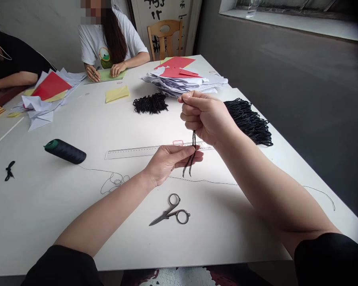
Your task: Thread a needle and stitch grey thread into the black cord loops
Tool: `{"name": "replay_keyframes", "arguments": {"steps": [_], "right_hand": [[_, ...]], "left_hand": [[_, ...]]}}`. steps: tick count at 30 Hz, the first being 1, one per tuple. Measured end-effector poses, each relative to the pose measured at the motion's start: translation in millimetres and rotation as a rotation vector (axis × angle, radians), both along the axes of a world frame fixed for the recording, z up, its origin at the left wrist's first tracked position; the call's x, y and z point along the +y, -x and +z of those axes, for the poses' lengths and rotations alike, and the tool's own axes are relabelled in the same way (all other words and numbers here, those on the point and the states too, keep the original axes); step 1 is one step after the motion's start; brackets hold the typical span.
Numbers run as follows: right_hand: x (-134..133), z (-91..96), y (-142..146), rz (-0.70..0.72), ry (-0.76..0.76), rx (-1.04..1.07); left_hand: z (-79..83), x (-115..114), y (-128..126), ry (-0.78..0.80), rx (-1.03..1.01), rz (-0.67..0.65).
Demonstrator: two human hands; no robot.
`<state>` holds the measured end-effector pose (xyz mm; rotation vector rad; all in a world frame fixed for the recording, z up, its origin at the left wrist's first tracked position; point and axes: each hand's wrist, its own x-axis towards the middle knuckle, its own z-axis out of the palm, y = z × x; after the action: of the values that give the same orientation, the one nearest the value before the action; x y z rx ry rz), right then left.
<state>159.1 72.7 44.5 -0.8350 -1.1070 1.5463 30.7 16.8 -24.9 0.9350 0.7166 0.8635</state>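
black cord strands [193, 155] dangling from a curled right hand [204, 117]

big white table [47, 226] here, with a messy heap of white paper and red sheets [179, 79] toward the far end. two bundles of black cord sit in front of that heap, a larger one [250, 121] just past the right hand and a smaller one [150, 104] further left. a black thread spool [65, 151] lies on its side, a clear ruler [131, 153] runs just behind the left hand [170, 163], and small metal scissors [170, 210] sit nearer the edge.

right fingers are curled tight and pressed together, pinching the strands, which drop out below the fist. left fingers stretch out close together, their tips touching the strands. can't tell if they're gripping anything.
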Motion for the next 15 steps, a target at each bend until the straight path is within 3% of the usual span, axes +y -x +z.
{"name": "replay_keyframes", "arguments": {"steps": [10,15], "right_hand": [[2,-2.4,-3,-0.005,-0.044,-0.056],[10,-7.4,-8,-0.052,-0.315,-0.241]], "left_hand": [[-2.9,3,2,0.118,0.041,-0.037],[-4.8,20,14,0.1,0.018,0.038]]}}
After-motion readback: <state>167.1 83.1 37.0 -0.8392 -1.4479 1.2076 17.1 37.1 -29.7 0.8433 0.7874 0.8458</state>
